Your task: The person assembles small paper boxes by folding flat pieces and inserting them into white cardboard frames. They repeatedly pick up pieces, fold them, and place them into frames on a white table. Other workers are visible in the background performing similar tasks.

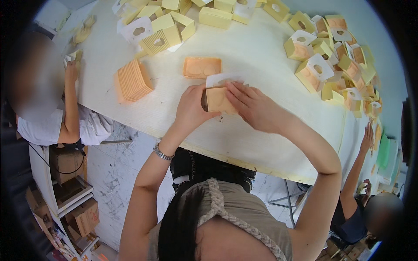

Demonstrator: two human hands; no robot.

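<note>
Dark hair is seen nearest the head camera. Yellow box is held between both hands; its long axis is masked by the right hand, laid flattish, fingers together. Box's left side is cupped by the left hand, thumb and fingers spread. Orange tray is set just beyond, long axis left-right, left hand nearer.
</note>
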